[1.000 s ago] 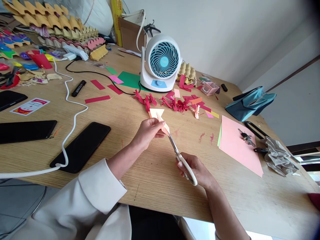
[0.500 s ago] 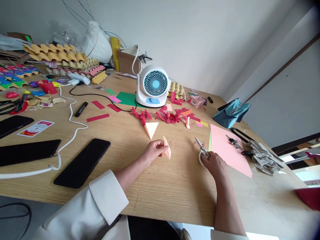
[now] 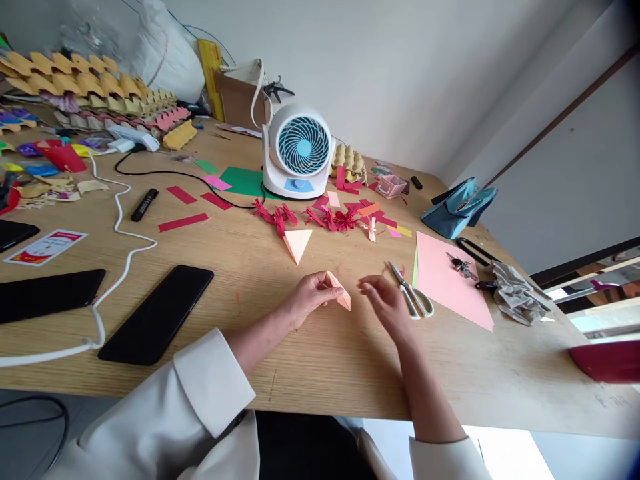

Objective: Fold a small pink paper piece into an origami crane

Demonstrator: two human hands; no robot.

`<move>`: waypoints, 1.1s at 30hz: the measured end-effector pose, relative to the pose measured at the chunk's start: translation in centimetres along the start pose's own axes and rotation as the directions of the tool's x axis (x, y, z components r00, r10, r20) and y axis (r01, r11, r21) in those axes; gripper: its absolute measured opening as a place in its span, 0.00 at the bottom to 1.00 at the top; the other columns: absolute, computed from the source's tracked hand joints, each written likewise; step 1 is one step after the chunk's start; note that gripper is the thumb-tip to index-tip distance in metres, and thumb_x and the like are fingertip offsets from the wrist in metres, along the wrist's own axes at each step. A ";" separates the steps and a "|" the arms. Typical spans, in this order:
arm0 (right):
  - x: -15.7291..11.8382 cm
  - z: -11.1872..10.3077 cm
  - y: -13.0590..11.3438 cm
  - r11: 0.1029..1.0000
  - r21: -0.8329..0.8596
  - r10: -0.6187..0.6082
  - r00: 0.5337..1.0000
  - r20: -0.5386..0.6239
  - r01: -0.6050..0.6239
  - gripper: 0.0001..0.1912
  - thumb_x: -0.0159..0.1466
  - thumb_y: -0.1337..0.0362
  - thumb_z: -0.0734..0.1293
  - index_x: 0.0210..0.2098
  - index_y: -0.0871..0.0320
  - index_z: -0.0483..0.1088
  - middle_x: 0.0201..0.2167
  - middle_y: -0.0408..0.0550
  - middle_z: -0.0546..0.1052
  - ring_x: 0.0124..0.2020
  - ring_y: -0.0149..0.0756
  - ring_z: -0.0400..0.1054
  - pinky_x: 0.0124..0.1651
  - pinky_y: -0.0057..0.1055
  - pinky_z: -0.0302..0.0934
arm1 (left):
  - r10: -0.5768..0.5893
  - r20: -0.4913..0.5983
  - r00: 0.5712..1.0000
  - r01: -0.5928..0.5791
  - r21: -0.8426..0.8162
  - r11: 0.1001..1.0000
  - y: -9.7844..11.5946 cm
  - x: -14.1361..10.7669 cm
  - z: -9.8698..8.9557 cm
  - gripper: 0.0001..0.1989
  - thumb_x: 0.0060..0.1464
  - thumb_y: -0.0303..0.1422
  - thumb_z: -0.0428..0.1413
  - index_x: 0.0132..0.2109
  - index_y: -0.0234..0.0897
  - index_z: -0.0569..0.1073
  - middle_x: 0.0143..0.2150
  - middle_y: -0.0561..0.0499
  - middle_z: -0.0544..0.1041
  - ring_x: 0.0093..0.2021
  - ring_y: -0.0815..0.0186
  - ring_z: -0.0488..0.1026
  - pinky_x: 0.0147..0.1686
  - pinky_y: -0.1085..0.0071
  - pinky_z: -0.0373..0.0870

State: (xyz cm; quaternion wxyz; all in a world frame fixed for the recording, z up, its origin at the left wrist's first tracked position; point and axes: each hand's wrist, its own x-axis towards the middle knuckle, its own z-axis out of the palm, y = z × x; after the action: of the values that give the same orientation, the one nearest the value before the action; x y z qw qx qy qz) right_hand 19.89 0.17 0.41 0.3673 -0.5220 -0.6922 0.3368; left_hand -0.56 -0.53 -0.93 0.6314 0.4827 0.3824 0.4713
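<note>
My left hand [image 3: 316,297] pinches a small folded piece of peach paper [image 3: 344,301] between thumb and fingers, just above the table. To its right, my right hand [image 3: 386,303] is empty, its fingers loosely bent and pointing at the paper across a small gap. White-handled scissors [image 3: 411,291] lie on the table to the right of that hand. A peach folded paper triangle [image 3: 299,245] rests beyond my left hand. Behind it are several frilly red paper cutouts [image 3: 345,219] and one pale pink cutout [image 3: 371,229].
A white fan [image 3: 300,153] stands at the back centre. Black phones [image 3: 159,313] and a white cable [image 3: 121,261] lie on the left. On the right are pink paper sheets [image 3: 447,280], keys [image 3: 461,266] and a blue bag [image 3: 457,210]. Red paper strips [image 3: 183,222] are scattered about.
My right hand has let go of the scissors, which now lie on the table, and has moved left toward the peach paper. My left hand keeps its pinch on that paper, now tilted differently.
</note>
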 end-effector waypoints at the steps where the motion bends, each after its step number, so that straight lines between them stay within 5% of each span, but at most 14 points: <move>1: -0.1 1.1 -0.7 0.990 0.139 -0.005 0.993 0.116 -0.012 0.19 0.64 0.47 0.63 0.42 0.56 0.70 0.38 0.51 0.77 0.39 0.39 0.70 0.43 0.34 0.64 | -0.006 0.002 1.000 0.006 -0.023 1.000 -0.1 -0.2 0.2 0.16 0.46 0.40 0.65 0.27 0.34 0.69 0.25 0.56 0.67 0.27 0.74 0.62 0.27 0.76 0.57; 6: -0.5 3.2 -1.8 0.903 0.413 0.013 0.970 0.243 -0.116 0.19 0.61 0.47 0.68 0.36 0.58 0.70 0.30 0.45 0.75 0.32 0.33 0.69 0.38 0.31 0.63 | -0.096 -0.011 0.995 0.093 -0.177 0.980 -0.3 -0.7 0.7 0.12 0.49 0.38 0.64 0.30 0.35 0.73 0.30 0.54 0.73 0.31 0.73 0.66 0.30 0.76 0.59; 11: -0.7 3.4 -1.2 0.899 0.424 0.011 0.974 0.227 -0.109 0.19 0.58 0.47 0.71 0.30 0.57 0.67 0.27 0.44 0.74 0.29 0.32 0.68 0.36 0.30 0.63 | -0.119 0.027 0.992 0.122 -0.243 0.962 -0.3 -0.6 0.7 0.12 0.46 0.38 0.66 0.28 0.35 0.75 0.27 0.55 0.72 0.26 0.75 0.64 0.28 0.75 0.58; 14: -0.7 3.5 -1.2 0.915 0.384 0.041 0.976 0.214 -0.123 0.22 0.57 0.44 0.71 0.28 0.57 0.66 0.24 0.44 0.73 0.26 0.32 0.66 0.31 0.29 0.61 | -0.154 0.003 0.988 0.153 -0.162 0.975 -0.1 -0.5 0.5 0.12 0.45 0.40 0.66 0.29 0.35 0.76 0.28 0.54 0.75 0.28 0.73 0.68 0.28 0.75 0.58; 19: -0.9 3.2 -1.2 0.909 0.394 0.048 0.972 0.230 -0.138 0.22 0.58 0.44 0.70 0.28 0.56 0.66 0.24 0.44 0.73 0.25 0.31 0.64 0.31 0.29 0.60 | -0.026 -0.056 0.998 0.028 0.022 0.999 0.1 -0.2 0.2 0.13 0.46 0.41 0.66 0.28 0.34 0.77 0.30 0.51 0.78 0.28 0.72 0.66 0.26 0.75 0.56; 33: -0.9 3.5 -1.2 0.920 0.374 0.056 0.985 0.162 -0.114 0.19 0.61 0.47 0.68 0.29 0.56 0.65 0.23 0.42 0.71 0.24 0.30 0.64 0.30 0.29 0.59 | 0.000 -0.073 0.997 0.007 0.094 0.996 -0.1 0.1 -0.3 0.15 0.46 0.42 0.65 0.32 0.34 0.76 0.29 0.52 0.76 0.29 0.71 0.68 0.27 0.76 0.62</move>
State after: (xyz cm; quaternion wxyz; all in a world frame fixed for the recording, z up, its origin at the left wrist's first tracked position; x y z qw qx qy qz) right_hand 16.47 -1.24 -0.47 0.3947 -0.4437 -0.6153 0.5185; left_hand -0.81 -0.32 -1.11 0.5944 0.4938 0.4277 0.4691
